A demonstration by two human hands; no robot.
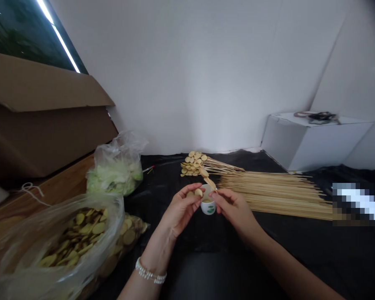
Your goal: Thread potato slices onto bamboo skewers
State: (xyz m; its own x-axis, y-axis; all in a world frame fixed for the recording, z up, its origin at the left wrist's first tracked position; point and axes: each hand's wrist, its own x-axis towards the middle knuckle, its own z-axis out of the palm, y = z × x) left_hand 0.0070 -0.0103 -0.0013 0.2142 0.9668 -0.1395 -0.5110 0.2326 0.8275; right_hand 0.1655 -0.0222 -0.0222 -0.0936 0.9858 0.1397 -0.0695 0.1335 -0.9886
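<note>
My left hand holds a few round pale slices between its thumb and fingers. In my right hand is a thin wooden skewer with pale slices threaded on it, tilted up to the left. Between the hands stands a small white cup with a green leaf print. Behind it lie skewers loaded with slices, heads to the left. A wide bundle of bare wooden skewers is spread to the right.
An open plastic bag of slices is at the lower left, another slice bag beside it. Behind sit a bag of pale green pieces, a pen and a cardboard box. A white box stands at the right.
</note>
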